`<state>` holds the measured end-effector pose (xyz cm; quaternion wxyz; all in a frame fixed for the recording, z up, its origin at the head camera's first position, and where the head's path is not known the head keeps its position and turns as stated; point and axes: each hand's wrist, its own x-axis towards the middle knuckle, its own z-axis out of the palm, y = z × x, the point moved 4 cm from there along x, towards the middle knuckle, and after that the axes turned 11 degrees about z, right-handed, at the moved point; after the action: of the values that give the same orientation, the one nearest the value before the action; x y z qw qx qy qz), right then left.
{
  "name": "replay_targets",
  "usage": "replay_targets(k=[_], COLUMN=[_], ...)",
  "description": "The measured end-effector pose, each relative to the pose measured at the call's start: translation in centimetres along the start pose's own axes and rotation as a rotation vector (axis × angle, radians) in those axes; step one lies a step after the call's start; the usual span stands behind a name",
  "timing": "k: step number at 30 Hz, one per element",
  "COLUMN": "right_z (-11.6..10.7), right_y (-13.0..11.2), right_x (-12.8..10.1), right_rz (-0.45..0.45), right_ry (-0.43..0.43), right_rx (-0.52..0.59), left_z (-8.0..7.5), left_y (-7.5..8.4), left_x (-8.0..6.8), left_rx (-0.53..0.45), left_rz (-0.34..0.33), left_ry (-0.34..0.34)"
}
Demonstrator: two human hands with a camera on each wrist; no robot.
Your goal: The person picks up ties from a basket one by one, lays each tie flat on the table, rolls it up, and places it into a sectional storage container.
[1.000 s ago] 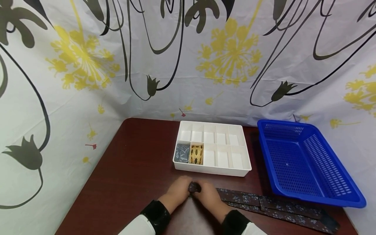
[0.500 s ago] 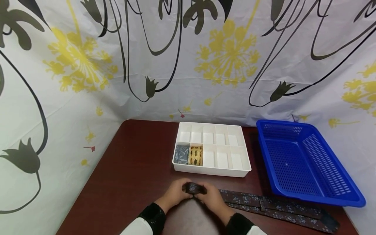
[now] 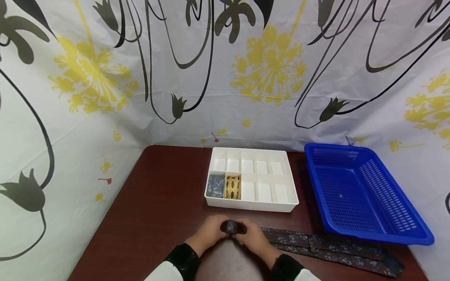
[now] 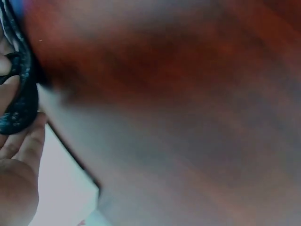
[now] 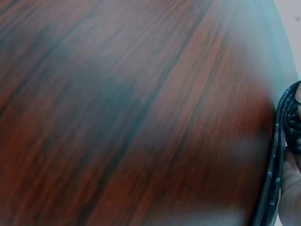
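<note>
A dark necktie with a small pale floral pattern is partly wound into a roll in front of the white box. Its unrolled length lies doubled on the table, running right toward the basket's front. My left hand grips the roll's left side, fingers curled around it. From the right, my right hand pinches the other side. In the left wrist view the rolled tie sits between fingers and thumb. The right wrist view shows the coiled end at its edge, the strip trailing down from it.
A white divided box stands behind the hands; two front-left compartments hold a grey-blue folded item and a yellow patterned one. At the right is a blue plastic basket. Patterned cloth hangs around the dark red table.
The hands have moved slightly apart, so more of the roll shows between them. The tie's flat length has stayed in place. The head view has shifted a little.
</note>
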<state>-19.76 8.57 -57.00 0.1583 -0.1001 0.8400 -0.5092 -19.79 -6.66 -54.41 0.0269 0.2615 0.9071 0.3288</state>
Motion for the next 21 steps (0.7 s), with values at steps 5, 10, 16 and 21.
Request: replay_targets(k=[5,10,16,21], right_z=[0.1,0.2,0.3,0.2], right_y=[-0.3,-1.7,-3.0,-2.6], right_x=[0.0,-0.3,-0.6,-0.5], right_rz=[-0.015,-0.049,-0.042,-0.041], right_ry=[0.011,0.048,0.053,0.064], right_rx=[-0.136,-0.279,-0.344,-0.303], left_z=[-0.3,-0.4,-0.2,-0.2], left_y=[1.6,3.1,3.6,3.3], left_x=[0.2,0.5,0.9,0.8], left_rx=[0.270,0.466,0.518,0.428], left_rz=[-0.021,-0.021,-0.108,-0.102], left_ry=[-0.093,-0.101,-0.152,-0.128])
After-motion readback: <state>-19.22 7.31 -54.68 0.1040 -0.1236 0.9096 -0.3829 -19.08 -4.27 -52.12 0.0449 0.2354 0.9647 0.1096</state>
